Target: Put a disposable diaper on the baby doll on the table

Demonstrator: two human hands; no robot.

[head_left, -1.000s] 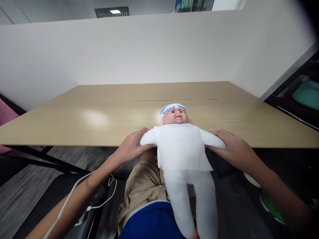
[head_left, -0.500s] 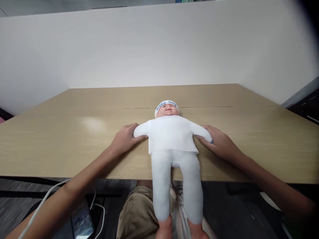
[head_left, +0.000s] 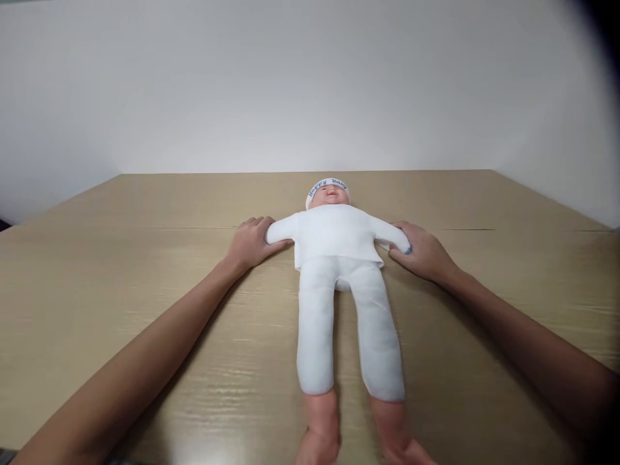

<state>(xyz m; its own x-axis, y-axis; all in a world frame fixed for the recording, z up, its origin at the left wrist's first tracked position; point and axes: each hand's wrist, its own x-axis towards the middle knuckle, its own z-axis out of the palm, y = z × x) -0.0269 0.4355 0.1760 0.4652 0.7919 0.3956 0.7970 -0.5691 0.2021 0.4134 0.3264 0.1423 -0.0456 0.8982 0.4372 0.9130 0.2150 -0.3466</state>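
Observation:
A baby doll [head_left: 339,258] in a white suit and a white cap with blue letters lies face up on the wooden table [head_left: 145,310], head away from me and bare feet at the near edge of view. My left hand [head_left: 252,242] grips the end of the doll's left-side sleeve. My right hand [head_left: 421,250] grips the end of the other sleeve. Both doll arms are spread out sideways.
A plain white partition [head_left: 290,84] stands behind the table's far edge. A seam [head_left: 145,227] runs across the tabletop at the height of the doll's shoulders.
The doll hung over the table's near edge with its legs dangling. Both hands have slid it away from me, so that it now lies wholly on the tabletop.

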